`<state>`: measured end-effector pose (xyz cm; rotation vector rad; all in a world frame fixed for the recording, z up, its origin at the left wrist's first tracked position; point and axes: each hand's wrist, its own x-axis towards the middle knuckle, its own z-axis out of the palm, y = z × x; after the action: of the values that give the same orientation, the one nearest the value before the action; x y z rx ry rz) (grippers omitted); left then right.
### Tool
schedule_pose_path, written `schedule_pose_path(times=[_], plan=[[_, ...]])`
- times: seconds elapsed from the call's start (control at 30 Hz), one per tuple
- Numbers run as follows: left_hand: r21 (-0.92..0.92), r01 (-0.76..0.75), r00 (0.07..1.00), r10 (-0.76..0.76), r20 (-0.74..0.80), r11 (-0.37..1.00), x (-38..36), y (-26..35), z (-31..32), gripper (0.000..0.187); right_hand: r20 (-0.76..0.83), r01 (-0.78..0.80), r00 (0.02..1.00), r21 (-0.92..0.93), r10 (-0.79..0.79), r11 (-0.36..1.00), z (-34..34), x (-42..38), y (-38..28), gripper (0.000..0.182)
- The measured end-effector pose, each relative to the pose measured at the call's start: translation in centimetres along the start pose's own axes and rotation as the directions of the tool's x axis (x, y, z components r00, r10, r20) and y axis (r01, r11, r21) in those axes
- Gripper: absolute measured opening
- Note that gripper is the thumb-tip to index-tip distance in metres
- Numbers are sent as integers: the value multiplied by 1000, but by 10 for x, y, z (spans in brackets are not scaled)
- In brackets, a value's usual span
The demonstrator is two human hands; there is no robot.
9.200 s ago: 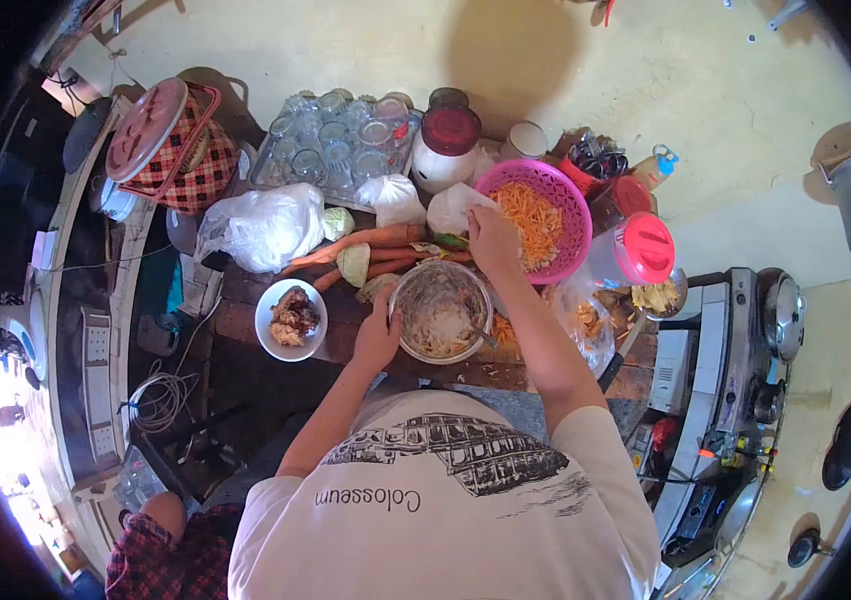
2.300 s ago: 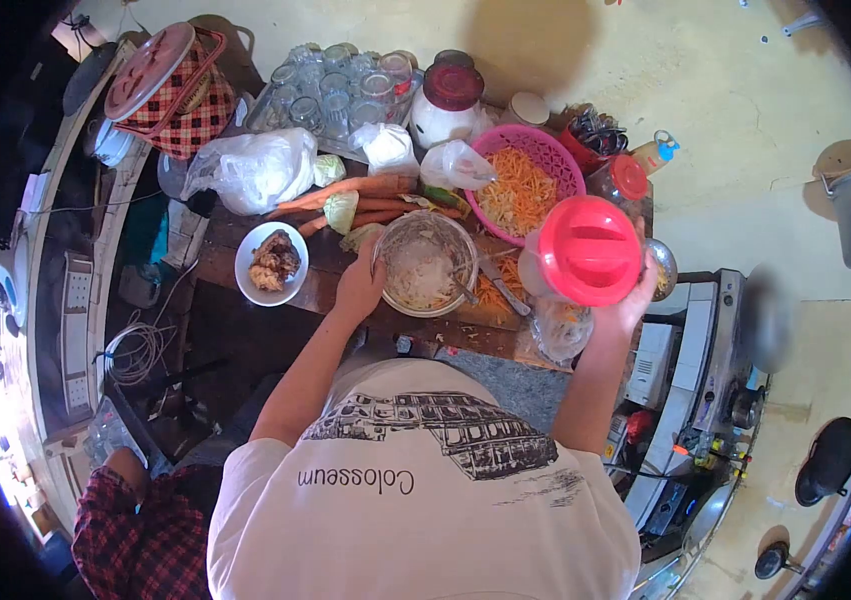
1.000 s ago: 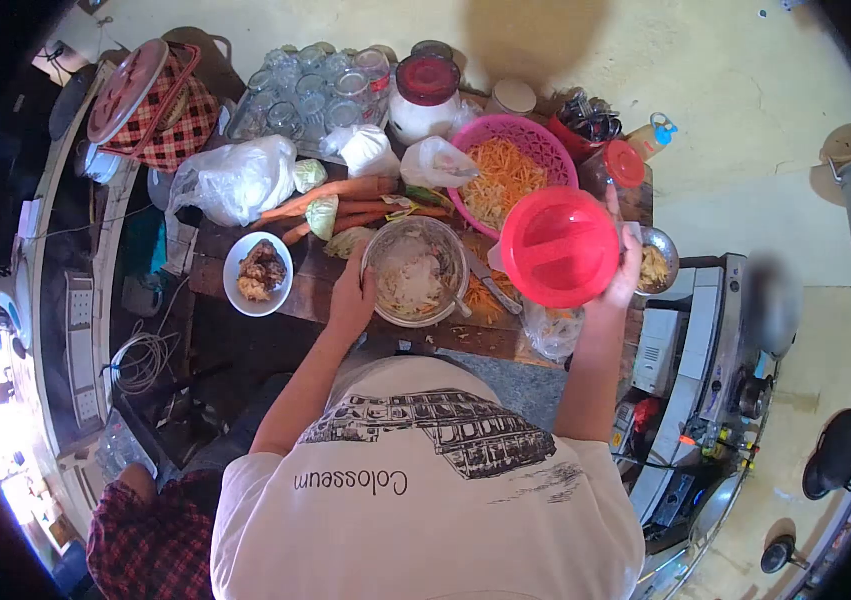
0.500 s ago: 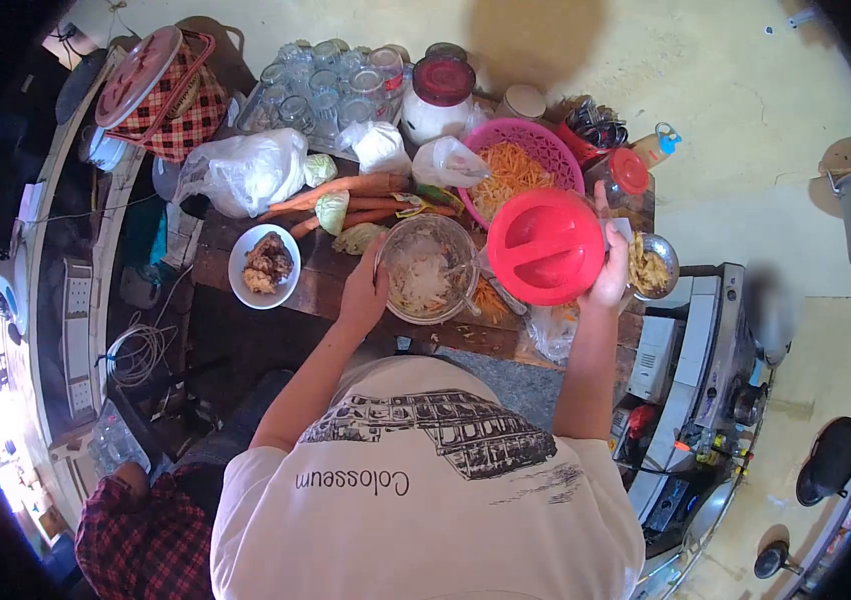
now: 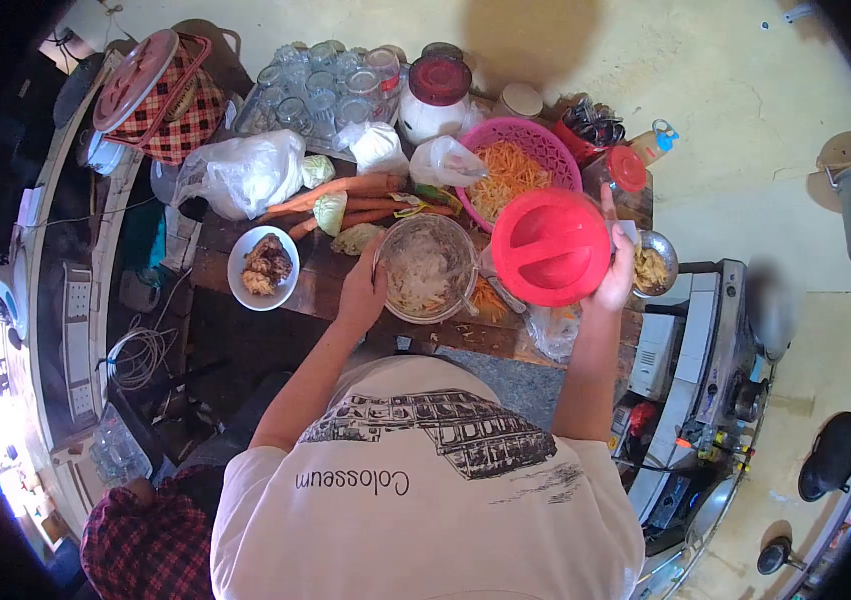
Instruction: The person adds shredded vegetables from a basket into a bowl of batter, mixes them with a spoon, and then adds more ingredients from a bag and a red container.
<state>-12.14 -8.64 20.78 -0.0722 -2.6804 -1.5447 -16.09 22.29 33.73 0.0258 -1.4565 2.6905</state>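
My left hand is curled against the left side of a clear container with a pale mixture and orange shreds inside. In my right hand is a round red lid, gripped at its right edge and tilted to show a raised bar across it. Behind the lid stands a pink basket of orange shreds. Right of my right hand, a metal bowl holds yellowish pieces. Carrots and cabbage pieces lie behind the container.
A white bowl with brown food stands at the left. Glasses on a tray, a plastic bag and a red-lidded jar line the back. A person in a checked sleeve is at the lower left.
The red lid has shifted very slightly to the right with my right hand. My left hand stays at the container. The checked sleeve at the lower left has moved slightly.
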Motion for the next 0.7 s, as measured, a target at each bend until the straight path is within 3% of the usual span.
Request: schedule_pose_path(times=[0.1,0.2,0.33,0.57,0.7], plan=[[10,-23,1000,23,-18,1000,0,-5,1,46,-48,24,999,74,-20,997,-14,1,-4,66],[-12,8,1000,-8,-4,1000,2,-6,0,47,-205,79,978,173,-43,982,-14,-1,-16,65],[-7,-1,1000,1,2,1000,4,-15,-2,47,-412,198,897,47,-162,979,-13,-4,-39,64],[43,25,1000,-25,1,999,5,-24,-3,46,-479,321,820,-69,-313,945,-46,6,-60,64],[66,-13,1000,13,1,998,7,-21,-4,46,-527,349,786,-52,-323,936,-78,16,-57,64]])
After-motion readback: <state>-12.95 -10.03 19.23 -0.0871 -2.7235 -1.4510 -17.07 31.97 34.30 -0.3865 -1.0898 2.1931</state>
